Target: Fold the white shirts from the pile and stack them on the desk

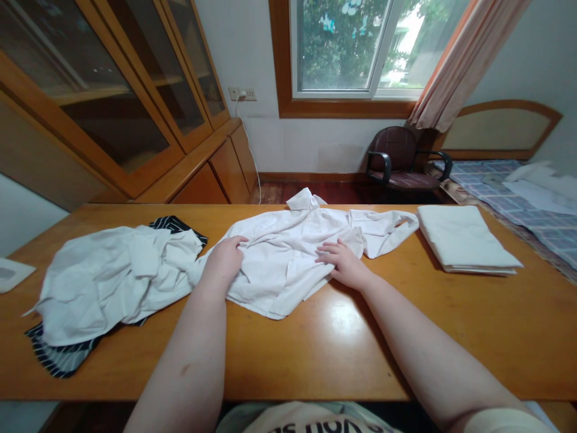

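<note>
A white collared shirt (pixel 288 252) lies spread on the wooden table (pixel 342 343), collar pointing away from me. My left hand (pixel 224 260) rests on the shirt's left part, fingers curled down and pressing into the cloth. My right hand (pixel 343 260) lies flat on the shirt's right part, fingers stretched out toward the left. One sleeve (pixel 387 227) trails off to the right.
A crumpled pile of white clothes (pixel 112 270) over a dark striped garment (pixel 58 358) sits at the left. A folded white stack (pixel 464 240) lies at the right. A small white object (pixel 11 273) is at the far left edge. Beyond the table stand a cabinet (pixel 135 102), a chair (pixel 399 159) and a bed (pixel 518 192).
</note>
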Demonstrator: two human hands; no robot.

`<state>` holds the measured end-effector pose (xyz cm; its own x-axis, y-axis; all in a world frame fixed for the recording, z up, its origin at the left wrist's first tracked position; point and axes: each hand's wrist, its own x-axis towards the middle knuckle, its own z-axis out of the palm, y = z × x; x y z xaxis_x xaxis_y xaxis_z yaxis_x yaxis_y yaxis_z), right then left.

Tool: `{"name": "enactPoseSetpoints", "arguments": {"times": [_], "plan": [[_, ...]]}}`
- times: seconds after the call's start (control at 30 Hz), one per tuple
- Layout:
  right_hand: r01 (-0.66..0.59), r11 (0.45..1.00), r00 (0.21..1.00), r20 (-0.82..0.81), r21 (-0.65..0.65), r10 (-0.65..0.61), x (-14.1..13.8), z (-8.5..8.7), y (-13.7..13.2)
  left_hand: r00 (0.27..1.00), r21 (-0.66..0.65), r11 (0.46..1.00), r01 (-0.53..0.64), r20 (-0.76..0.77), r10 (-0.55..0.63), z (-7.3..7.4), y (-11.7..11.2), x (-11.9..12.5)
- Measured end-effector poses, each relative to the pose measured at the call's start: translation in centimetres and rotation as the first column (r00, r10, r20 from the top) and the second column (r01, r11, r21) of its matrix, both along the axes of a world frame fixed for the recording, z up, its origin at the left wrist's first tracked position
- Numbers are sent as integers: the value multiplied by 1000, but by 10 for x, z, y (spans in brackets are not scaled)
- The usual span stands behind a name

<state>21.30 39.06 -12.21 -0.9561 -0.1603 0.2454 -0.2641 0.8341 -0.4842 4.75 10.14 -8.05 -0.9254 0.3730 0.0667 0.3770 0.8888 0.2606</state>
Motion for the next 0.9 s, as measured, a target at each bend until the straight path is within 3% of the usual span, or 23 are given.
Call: {"name": "enactPoseSetpoints", "arguments": {"times": [0.1,0.23,0.33,0.43,0.5,0.57,0.63,0.7,0.83,0.9], "plan": [[-30,971,996,72,-237,49,-3,-4,4,999,22,999,-45,-22,46,2,-2,-3],[63,836,986,166,-546,34,-4,-7,9,992,53,991,-122,-38,124,0,-11,-10],[133,754,975,223,-643,18,-4,-8,11,981,74,981,-180,-62,185,-4,-19,-15],[266,665,957,275,-697,-94,-4,-11,12,964,83,972,-219,-138,229,-5,-20,-14],[346,605,935,315,-717,-161,-4,-14,12,958,90,983,-157,-226,174,-2,-15,-9],[382,562,923,335,-734,-190,-4,-15,12,965,92,995,26,-261,-1,1,-7,-1],[393,536,919,342,-747,-198,-4,-14,13,956,86,966,244,-190,-225,4,1,6],[395,523,918,346,-755,-194,-3,-12,13,937,62,936,347,-68,-343,3,6,10],[354,521,935,301,-777,-187,-2,-4,12,962,-52,961,271,52,-269,-5,4,7],[360,474,933,301,-804,-198,-2,0,11,974,-100,969,225,64,-219,-8,0,3]]}}
